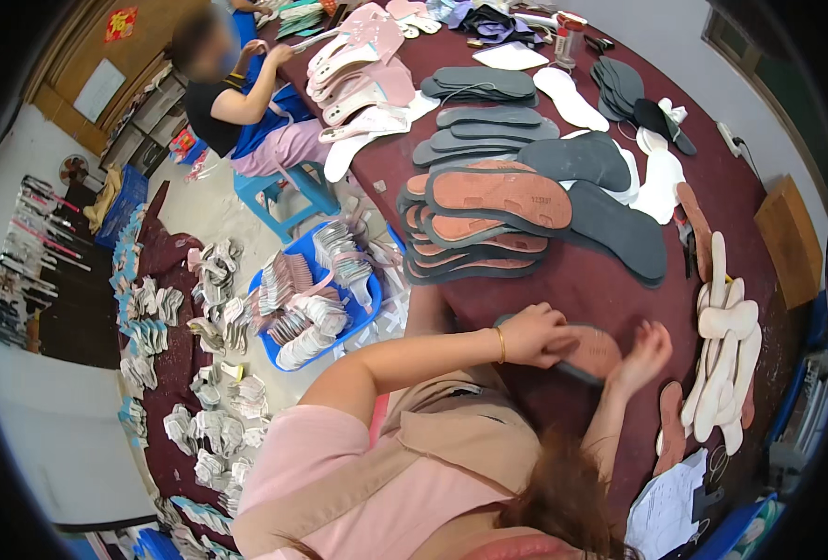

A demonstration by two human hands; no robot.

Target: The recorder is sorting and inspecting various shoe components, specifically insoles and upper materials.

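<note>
A dark grey insole with a reddish-brown face (597, 353) lies at the near edge of the table, between my hands. My left hand (537, 336) is closed on its left end, the fingers bent over the edge and covering part of it. By the right end is my right hand (645, 357), raised a little with its fingers curled together. Anything pinched in those fingers is too small to make out. Just beyond my hands stands a stack of similar insoles (500, 198), brown faces up, and plain dark grey insoles (616, 233) lie against its right side.
Cream strips (726, 327) are piled at the right. A wooden box (790, 241) stands beyond the table edge. White papers (667, 509) hang near my right elbow. At the left, a blue basket (373, 313) of pieces sits near a blue stool (288, 198) where a person works.
</note>
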